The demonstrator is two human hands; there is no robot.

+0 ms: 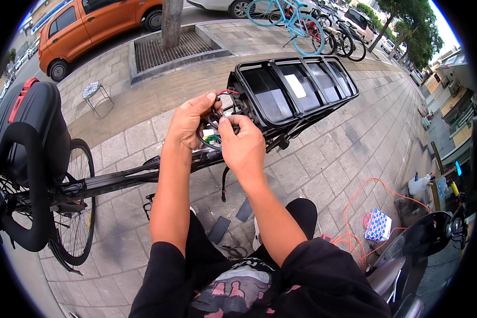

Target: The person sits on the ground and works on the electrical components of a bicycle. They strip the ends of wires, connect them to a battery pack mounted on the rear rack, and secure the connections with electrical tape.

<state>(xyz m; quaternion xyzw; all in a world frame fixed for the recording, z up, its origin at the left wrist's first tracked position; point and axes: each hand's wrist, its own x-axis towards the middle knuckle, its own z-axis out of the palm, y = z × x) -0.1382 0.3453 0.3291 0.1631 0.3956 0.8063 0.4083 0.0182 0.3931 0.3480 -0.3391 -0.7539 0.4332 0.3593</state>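
Both hands are at the middle of a black bicycle (116, 180), just in front of its rear rack (302, 114). My left hand (190, 119) has its thumb and fingers closed on a black cable (202, 139), which loops down between the hands. With thumb and forefinger pinched, my right hand (244, 143) grips the same bundle of cable; the exact spot is covered by the fingers. Red wire (228, 91) runs from the rack's front end toward my left hand. Below the hands, green and blue wires show in the frame opening. Another black cable (224, 185) hangs down beside my right wrist.
A black bag (32, 132) sits by the curved handlebar at left. On the paving lie a dark phone-like slab (219, 229) and an orange hose or cord (350, 222) near a patterned box (378, 225). A scooter (408, 254) stands lower right; a small stool (94, 90) stands beyond the bicycle.
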